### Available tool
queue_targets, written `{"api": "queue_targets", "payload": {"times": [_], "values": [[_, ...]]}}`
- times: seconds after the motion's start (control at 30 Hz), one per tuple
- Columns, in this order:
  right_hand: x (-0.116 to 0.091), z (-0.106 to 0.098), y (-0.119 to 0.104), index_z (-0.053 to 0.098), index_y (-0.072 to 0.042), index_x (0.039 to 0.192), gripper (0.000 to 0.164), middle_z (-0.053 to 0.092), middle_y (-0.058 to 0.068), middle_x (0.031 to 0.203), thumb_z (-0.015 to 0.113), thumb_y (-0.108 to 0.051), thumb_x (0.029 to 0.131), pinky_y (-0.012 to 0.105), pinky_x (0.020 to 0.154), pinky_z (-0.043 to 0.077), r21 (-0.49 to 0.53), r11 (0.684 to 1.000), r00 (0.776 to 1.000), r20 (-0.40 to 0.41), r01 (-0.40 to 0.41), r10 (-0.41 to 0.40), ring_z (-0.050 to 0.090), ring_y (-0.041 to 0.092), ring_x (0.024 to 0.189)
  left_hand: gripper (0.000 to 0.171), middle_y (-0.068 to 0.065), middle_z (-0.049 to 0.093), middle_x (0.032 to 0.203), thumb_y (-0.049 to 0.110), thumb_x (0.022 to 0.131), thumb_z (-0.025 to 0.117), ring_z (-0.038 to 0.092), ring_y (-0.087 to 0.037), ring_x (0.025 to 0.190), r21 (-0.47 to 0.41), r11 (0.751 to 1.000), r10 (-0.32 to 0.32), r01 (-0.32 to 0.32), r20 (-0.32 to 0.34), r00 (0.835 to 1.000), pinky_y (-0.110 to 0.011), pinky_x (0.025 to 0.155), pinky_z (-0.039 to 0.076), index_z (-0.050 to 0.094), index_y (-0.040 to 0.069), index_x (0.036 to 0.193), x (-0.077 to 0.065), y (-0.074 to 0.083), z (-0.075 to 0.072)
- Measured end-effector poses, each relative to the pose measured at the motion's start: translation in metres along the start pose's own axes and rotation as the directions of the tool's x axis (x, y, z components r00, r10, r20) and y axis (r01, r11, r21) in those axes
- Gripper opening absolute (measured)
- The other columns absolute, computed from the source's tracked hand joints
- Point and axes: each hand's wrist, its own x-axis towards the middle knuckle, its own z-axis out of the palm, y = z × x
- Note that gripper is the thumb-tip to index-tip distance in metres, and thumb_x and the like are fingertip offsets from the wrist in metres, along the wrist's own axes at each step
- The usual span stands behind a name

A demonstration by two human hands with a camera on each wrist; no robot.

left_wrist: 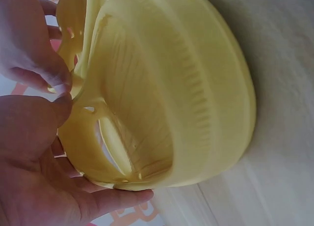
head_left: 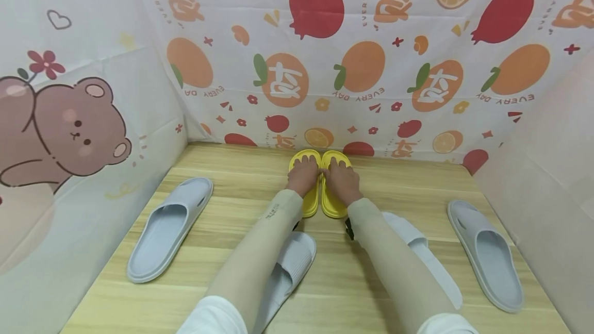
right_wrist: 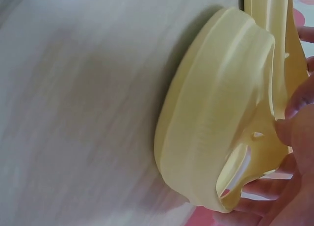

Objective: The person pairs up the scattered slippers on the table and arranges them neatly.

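Note:
Two yellow slippers stand side by side at the far end of the wooden floor, their inner edges close together. My left hand (head_left: pixel 303 175) grips the left yellow slipper (head_left: pixel 311 206) over its strap, thumb on the inner side and fingers along the outer side. The right yellow slipper (head_left: pixel 331 206) is held the same way by my right hand (head_left: pixel 342 182). Both thumbs come together between the straps. In the left wrist view the slipper's heel (left_wrist: pixel 216 88) faces the camera, and cut-outs show in the strap. Part of each strap is hidden under the hands.
Wide of my arms lie a grey slipper (head_left: pixel 160 241) at left and another grey slipper (head_left: pixel 496 262) at right. A ribbed grey slipper (head_left: pixel 297 256) lies partly under my left forearm, a pale slipper (head_left: pixel 436 267) beside my right. A fruit-printed sheet (head_left: pixel 315 76) rises behind the floor (head_left: pixel 241 169).

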Motion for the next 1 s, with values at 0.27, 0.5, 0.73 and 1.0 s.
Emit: {"api": "queue_targets", "payload": {"times": [0.27, 0.5, 0.73, 1.0], "values": [[0.005, -0.001, 0.0, 0.043, -0.011, 0.139, 0.047, 0.056, 0.016, 0.12, 0.041, -0.039, 0.101, 0.054, 0.076, 0.05, -0.011, 1.0, 1.0, 0.016, -0.009, 0.009, 0.059, 0.038, 0.099, 0.048, -0.018, 0.049, 0.126, 0.038, 0.1, 0.047, 0.049, -0.039, 0.112, 0.02, 1.0, 0.0, 0.001, -0.026, 1.0, -0.054, 0.071, 0.052, 0.046, 0.003, 0.133, 0.005, -0.001, 0.006], [0.011, 0.0, 0.0, 0.043, -0.012, 0.139, 0.047, 0.056, 0.016, 0.119, 0.041, -0.04, 0.101, 0.054, 0.077, 0.05, -0.017, 0.999, 0.999, 0.025, -0.028, 0.028, 0.058, 0.038, 0.1, 0.049, -0.018, 0.049, 0.128, 0.038, 0.099, 0.048, 0.048, -0.039, 0.113, 0.001, 1.0, -0.002, 0.002, -0.025, 1.0, -0.056, 0.072, 0.051, 0.046, 0.004, 0.135, 0.008, -0.001, 0.005], [0.013, 0.0, 0.0, 0.043, -0.011, 0.137, 0.047, 0.053, 0.017, 0.121, 0.041, -0.04, 0.101, 0.056, 0.077, 0.049, -0.022, 0.999, 0.999, 0.032, -0.036, 0.037, 0.056, 0.04, 0.102, 0.047, -0.017, 0.051, 0.122, 0.04, 0.099, 0.049, 0.05, -0.038, 0.107, 0.01, 1.0, 0.006, -0.006, -0.017, 1.0, -0.053, 0.071, 0.052, 0.049, 0.004, 0.129, 0.009, -0.002, 0.002], [0.011, -0.001, 0.0, 0.04, -0.012, 0.139, 0.048, 0.05, 0.017, 0.125, 0.038, -0.041, 0.101, 0.056, 0.079, 0.048, -0.026, 0.998, 0.997, 0.065, -0.051, 0.053, 0.055, 0.04, 0.105, 0.047, -0.018, 0.051, 0.122, 0.038, 0.099, 0.05, 0.051, -0.037, 0.106, 0.016, 1.0, 0.022, -0.021, -0.015, 1.0, -0.051, 0.07, 0.052, 0.049, 0.004, 0.13, 0.009, -0.003, 0.002]]}}
